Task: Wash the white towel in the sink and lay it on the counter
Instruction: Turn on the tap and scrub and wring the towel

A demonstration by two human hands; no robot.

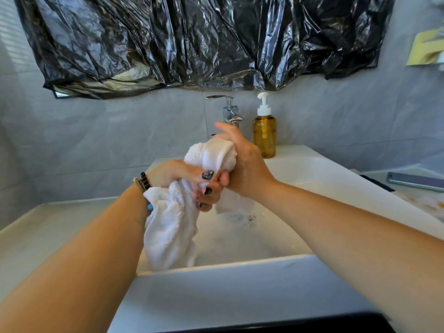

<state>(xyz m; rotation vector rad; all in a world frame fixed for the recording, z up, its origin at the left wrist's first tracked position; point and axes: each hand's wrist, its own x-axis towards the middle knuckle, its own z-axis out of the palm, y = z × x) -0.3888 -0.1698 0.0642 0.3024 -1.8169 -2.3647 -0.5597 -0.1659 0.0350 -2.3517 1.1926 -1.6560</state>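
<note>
White sink, counter, grey tiled wall, tap, amber soap bottle. White towel above basin, gripped by left hand; right hand wrapped around upper bunch.

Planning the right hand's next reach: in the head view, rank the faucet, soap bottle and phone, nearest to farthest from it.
From the right hand:
1. Faucet, just behind its fingertips.
2. Soap bottle, behind it to the right.
3. Phone, far right on the counter.
</note>
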